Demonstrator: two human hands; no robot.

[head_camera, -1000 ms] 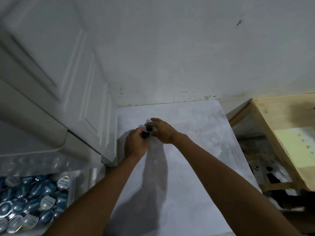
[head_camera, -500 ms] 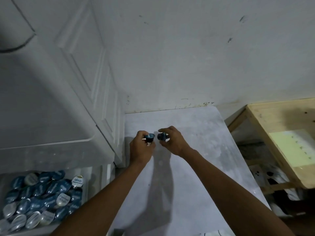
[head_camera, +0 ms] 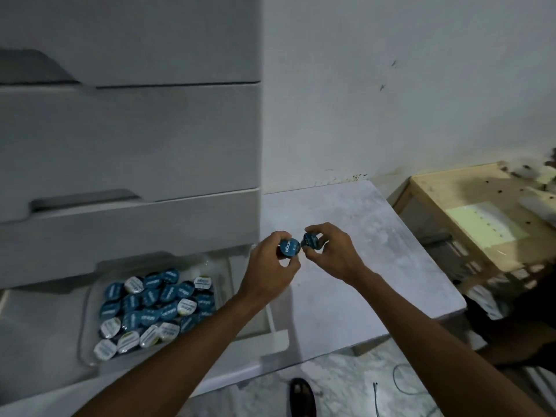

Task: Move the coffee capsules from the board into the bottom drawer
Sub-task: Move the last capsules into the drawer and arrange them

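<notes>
Now left hand (head_camera: 270, 267) and right hand (head_camera: 331, 255) — capsules (head_camera: 290, 249) pinched — nearer drawer (head_camera: 275, 338).

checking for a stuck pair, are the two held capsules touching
Cannot tell: head view shows left capsule and right capsule rims meeting, but depth is unclear.

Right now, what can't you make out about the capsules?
Head view only.
- Held capsules: bodies wrapped by left hand and right hand; only lids show.
- Drawer pile: lower layers buried, near corner behind left forearm.
- Lid print: too blurred to read.
- Board: near part under right forearm.
</notes>
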